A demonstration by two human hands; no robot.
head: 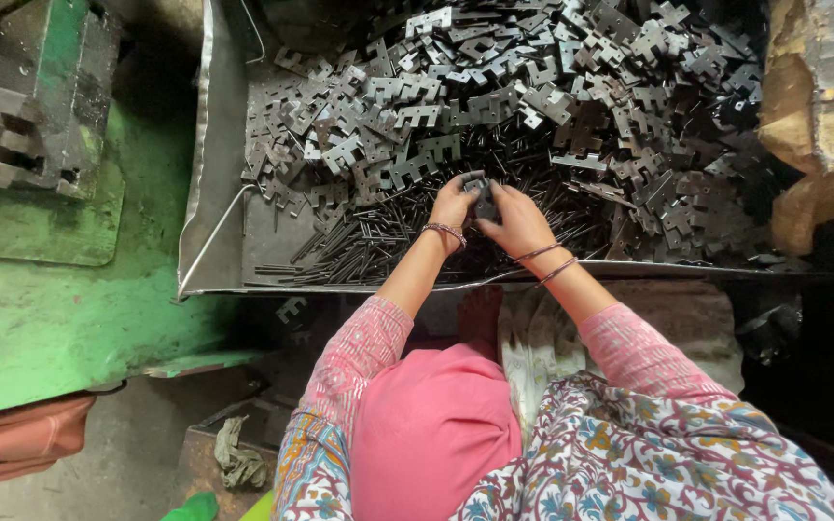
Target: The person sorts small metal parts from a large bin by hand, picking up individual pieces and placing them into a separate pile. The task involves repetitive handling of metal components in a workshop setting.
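Observation:
My left hand (453, 205) and my right hand (516, 220) meet over a large metal tray (214, 193), both gripping a small dark metal hinge piece (482, 196) between the fingertips. Under the hands lies a heap of thin dark metal pins (378, 246). Beyond them spreads a big pile of flat notched hinge plates (552, 87). Thread bangles circle both wrists, and pink patterned sleeves cover my forearms.
A green-painted machine base (41, 318) with a dark metal block (31, 96) stands on the left. Worn sacks (822, 106) sit at the right. A small box holding a rag (234, 453) rests on the floor below the tray. My lap, in pink cloth, fills the bottom.

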